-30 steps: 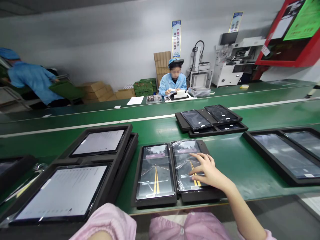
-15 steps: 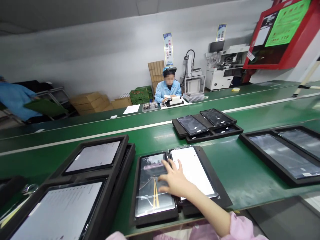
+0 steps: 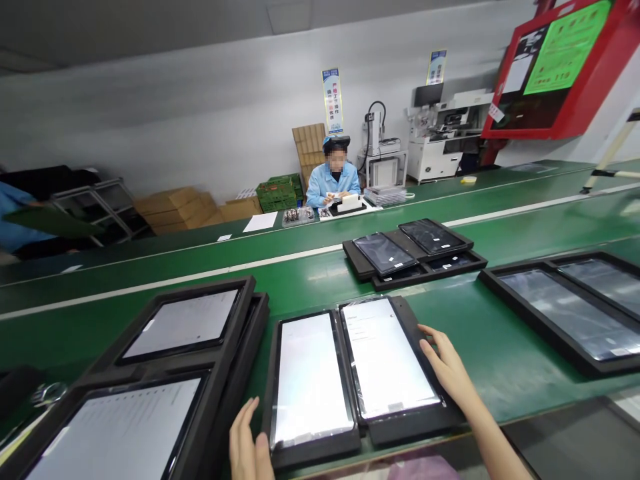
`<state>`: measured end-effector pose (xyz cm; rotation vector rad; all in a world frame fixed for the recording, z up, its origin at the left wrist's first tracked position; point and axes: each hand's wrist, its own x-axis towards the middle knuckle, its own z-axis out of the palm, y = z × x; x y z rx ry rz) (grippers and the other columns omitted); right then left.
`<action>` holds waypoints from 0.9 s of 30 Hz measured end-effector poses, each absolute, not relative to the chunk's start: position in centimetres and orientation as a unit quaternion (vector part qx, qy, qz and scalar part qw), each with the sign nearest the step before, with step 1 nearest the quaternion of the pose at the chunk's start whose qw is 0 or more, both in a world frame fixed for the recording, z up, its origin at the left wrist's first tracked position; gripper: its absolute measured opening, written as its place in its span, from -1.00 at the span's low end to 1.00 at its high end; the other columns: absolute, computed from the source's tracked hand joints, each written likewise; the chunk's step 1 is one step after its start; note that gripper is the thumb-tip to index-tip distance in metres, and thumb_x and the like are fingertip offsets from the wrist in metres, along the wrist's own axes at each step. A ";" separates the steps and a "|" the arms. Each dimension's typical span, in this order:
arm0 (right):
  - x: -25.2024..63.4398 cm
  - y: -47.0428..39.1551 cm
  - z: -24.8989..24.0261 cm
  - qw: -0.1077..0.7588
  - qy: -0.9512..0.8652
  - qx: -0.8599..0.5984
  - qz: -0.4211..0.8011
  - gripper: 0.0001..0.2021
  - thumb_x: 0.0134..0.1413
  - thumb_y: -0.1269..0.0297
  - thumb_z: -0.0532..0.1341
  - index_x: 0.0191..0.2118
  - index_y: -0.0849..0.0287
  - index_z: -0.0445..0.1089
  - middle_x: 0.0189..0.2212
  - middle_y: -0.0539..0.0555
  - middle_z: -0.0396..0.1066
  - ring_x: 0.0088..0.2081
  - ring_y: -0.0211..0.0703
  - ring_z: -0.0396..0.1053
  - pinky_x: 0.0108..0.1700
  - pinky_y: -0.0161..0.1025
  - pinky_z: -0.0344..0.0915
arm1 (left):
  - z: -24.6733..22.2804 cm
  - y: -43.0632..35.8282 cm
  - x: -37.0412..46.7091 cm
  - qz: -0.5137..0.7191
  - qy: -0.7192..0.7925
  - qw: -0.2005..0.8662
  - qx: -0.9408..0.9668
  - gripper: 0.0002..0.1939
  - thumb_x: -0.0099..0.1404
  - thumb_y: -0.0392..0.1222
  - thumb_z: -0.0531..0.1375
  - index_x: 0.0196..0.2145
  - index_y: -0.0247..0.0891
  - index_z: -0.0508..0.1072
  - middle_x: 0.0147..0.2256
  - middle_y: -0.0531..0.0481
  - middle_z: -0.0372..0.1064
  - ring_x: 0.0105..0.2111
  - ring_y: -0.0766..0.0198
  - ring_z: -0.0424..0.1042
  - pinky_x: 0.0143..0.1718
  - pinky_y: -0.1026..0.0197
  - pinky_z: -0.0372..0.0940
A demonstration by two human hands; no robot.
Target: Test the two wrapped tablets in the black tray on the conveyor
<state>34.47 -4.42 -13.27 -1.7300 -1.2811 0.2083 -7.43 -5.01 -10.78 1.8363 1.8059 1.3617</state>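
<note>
Two tablets lie side by side in a black foam tray (image 3: pixel 410 427) on the green belt in front of me. Both the left tablet (image 3: pixel 310 377) and the right tablet (image 3: pixel 387 357) show white screens. My right hand (image 3: pixel 447 367) rests on the tray's right edge, fingers against the right tablet's side. At the bottom of the view, my left hand (image 3: pixel 247 443) touches the tray's left front corner, fingers apart. Neither hand visibly holds anything.
A stacked black tray (image 3: pixel 240 347) with two larger lit tablets sits to my left. Another tray (image 3: pixel 500 283) with dark screens is at right, and a smaller tray (image 3: pixel 360 257) lies farther back. A person in blue works at the far belt.
Both tablet screens went from a road picture to white. My right hand left the screens and moved to the tray's right edge. My left hand came into view at the tray's left corner.
</note>
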 end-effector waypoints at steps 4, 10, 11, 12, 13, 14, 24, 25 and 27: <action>33.8 -4.3 -13.4 0.511 -0.493 -0.700 0.076 -0.48 0.37 -0.14 -0.09 0.03 0.14 0.38 -0.05 0.22 0.48 -0.05 0.03 0.48 -0.07 -0.07 0.46 | -11.4 -2.6 -7.0 0.459 0.667 0.280 0.516 -0.22 0.35 0.43 -0.14 0.15 -0.25 0.33 0.23 -0.30 0.27 0.26 -0.19 0.25 0.30 -0.26 0.17; 33.7 -5.4 -12.5 0.515 -0.521 -0.679 0.047 -0.58 0.40 -0.08 -0.01 -0.09 0.11 0.44 -0.11 0.16 0.47 -0.07 0.03 0.45 -0.03 -0.04 0.40 | -11.8 -2.1 -7.6 0.382 0.694 0.332 0.513 -0.24 0.33 0.40 -0.10 0.19 -0.21 0.32 0.25 -0.24 0.27 0.30 -0.13 0.21 0.29 -0.19 0.22; 33.7 -5.6 -12.4 0.512 -0.529 -0.676 0.043 -0.59 0.41 -0.06 -0.01 -0.11 0.11 0.45 -0.13 0.16 0.47 -0.09 0.03 0.45 -0.04 -0.04 0.40 | -11.9 -2.3 -7.6 0.388 0.691 0.321 0.519 -0.25 0.36 0.39 -0.13 0.19 -0.22 0.33 0.24 -0.25 0.28 0.29 -0.12 0.23 0.29 -0.18 0.24; 33.7 -5.8 -12.3 0.509 -0.536 -0.673 0.038 -0.59 0.42 -0.05 -0.02 -0.12 0.12 0.45 -0.14 0.17 0.46 -0.10 0.04 0.45 -0.04 -0.02 0.39 | -12.0 -2.5 -7.5 0.399 0.687 0.300 0.528 -0.25 0.38 0.38 -0.15 0.19 -0.24 0.33 0.23 -0.26 0.29 0.28 -0.12 0.25 0.28 -0.18 0.24; 33.6 -6.0 -12.1 0.506 -0.542 -0.670 0.031 -0.59 0.42 -0.04 -0.02 -0.12 0.12 0.46 -0.14 0.18 0.45 -0.09 0.06 0.44 -0.03 0.00 0.37 | -12.1 -2.7 -7.4 0.411 0.681 0.270 0.542 -0.24 0.40 0.37 -0.17 0.20 -0.26 0.32 0.22 -0.29 0.29 0.26 -0.12 0.27 0.28 -0.18 0.24; 33.3 -6.2 -11.8 0.505 -0.548 -0.666 0.025 -0.59 0.42 -0.04 -0.01 -0.11 0.12 0.47 -0.13 0.19 0.44 -0.07 0.08 0.42 -0.01 0.03 0.36 | -12.1 -3.1 -7.2 0.423 0.673 0.230 0.562 -0.24 0.42 0.35 -0.18 0.22 -0.28 0.31 0.22 -0.31 0.28 0.24 -0.12 0.29 0.28 -0.19 0.23; 24.4 -6.7 -7.4 0.217 -0.799 -0.559 -0.028 -0.63 0.21 0.06 0.38 0.13 -0.29 0.48 0.36 0.16 0.10 0.31 0.36 0.03 0.26 0.55 -0.18 | -10.8 -5.7 -5.3 0.329 0.656 -0.020 0.679 -0.41 0.56 0.14 -0.21 0.19 -0.16 0.43 0.28 -0.29 0.15 0.19 -0.23 0.25 0.12 -0.32 0.24; 24.7 -6.6 -7.5 0.215 -0.796 -0.565 -0.022 -0.67 0.23 0.06 0.37 0.10 -0.30 0.51 0.37 0.15 0.10 0.31 0.36 0.03 0.26 0.56 -0.21 | -10.8 -5.8 -5.2 0.328 0.655 -0.024 0.680 -0.41 0.56 0.13 -0.20 0.19 -0.17 0.43 0.27 -0.29 0.15 0.18 -0.23 0.26 0.11 -0.33 0.23; 26.1 -6.7 -8.1 0.235 -0.782 -0.577 -0.015 -0.80 0.31 0.07 0.27 0.00 -0.30 0.56 0.36 0.08 0.11 0.31 0.34 0.04 0.27 0.56 -0.26 | -10.7 -5.8 -5.1 0.328 0.652 -0.023 0.683 -0.42 0.56 0.12 -0.20 0.19 -0.17 0.43 0.27 -0.30 0.16 0.17 -0.22 0.27 0.11 -0.32 0.24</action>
